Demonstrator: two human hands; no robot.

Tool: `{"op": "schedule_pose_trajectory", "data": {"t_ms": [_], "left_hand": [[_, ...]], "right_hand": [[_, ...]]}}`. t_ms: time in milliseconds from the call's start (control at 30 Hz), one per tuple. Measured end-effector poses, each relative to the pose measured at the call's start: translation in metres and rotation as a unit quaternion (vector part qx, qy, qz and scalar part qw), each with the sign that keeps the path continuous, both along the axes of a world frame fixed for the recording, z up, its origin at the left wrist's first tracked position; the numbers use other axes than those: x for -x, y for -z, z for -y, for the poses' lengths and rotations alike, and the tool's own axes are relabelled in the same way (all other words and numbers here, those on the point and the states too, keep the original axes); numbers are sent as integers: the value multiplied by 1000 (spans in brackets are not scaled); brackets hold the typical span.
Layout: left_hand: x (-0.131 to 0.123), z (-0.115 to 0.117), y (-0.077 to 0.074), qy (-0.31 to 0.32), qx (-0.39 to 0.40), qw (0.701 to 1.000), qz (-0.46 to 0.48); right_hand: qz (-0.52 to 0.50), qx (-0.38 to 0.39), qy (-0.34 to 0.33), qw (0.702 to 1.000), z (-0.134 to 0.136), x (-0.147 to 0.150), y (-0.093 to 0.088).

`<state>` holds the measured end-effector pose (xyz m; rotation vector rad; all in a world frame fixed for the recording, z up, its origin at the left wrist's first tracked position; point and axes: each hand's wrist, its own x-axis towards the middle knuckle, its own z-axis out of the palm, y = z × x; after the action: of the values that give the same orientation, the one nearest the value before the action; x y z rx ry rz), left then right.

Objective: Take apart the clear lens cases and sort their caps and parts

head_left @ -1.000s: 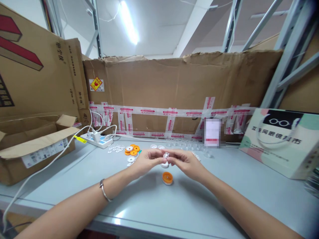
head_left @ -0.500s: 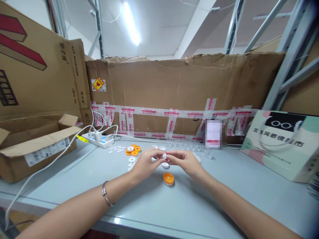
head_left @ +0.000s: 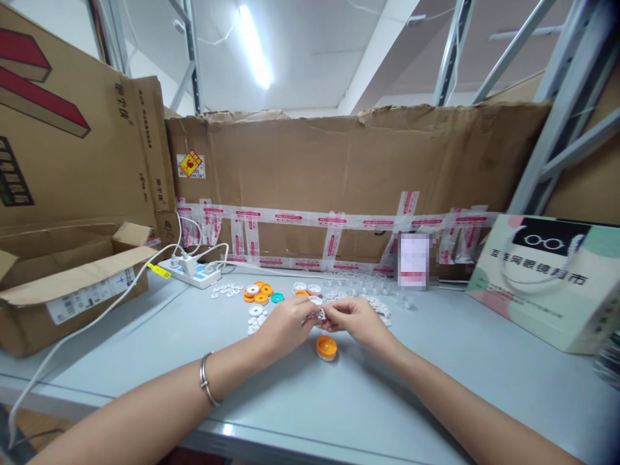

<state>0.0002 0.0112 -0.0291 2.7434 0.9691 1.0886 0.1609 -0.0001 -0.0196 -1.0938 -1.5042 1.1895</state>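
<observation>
My left hand (head_left: 289,324) and my right hand (head_left: 357,323) meet fingertip to fingertip above the table. Pinched between them is a small white part (head_left: 320,314), mostly covered by the fingers; its exact kind is too small to make out. Just below the hands, an orange round cup-like piece (head_left: 326,347) with a white base rests on the tabletop. Behind the hands lie white round pieces (head_left: 314,290), partly hidden. To the left sit several orange discs (head_left: 261,298), a white ring (head_left: 256,311) and a teal disc (head_left: 277,298).
Clear plastic cups (head_left: 382,284) stand at the back beside an upright blurred-out card (head_left: 413,261). A power strip (head_left: 196,274) with white cables and an open cardboard box (head_left: 33,316) are on the left. A printed carton (head_left: 537,284) stands right; a big cardboard sheet (head_left: 329,168) walls the back.
Both hands have come slightly lower, still pinching the small white part together. The left fingers have curled further over it. The teal disc and white pieces behind show more.
</observation>
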Motion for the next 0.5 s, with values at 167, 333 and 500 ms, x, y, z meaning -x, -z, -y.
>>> {"op": "schedule_pose_trajectory", "data": {"t_ms": [167,333,500], "left_hand": [[-2,3,-1,-4,-13,1000,-12],[-2,4,-1,-8,-23,1000,4],[0,3,-2,3,-23,999,46]], "right_hand": [[42,-40,16,998,1,2,2],[-2,-17,19,1000,0,3,3],[-62,56,5,996,-1,1,2]]}}
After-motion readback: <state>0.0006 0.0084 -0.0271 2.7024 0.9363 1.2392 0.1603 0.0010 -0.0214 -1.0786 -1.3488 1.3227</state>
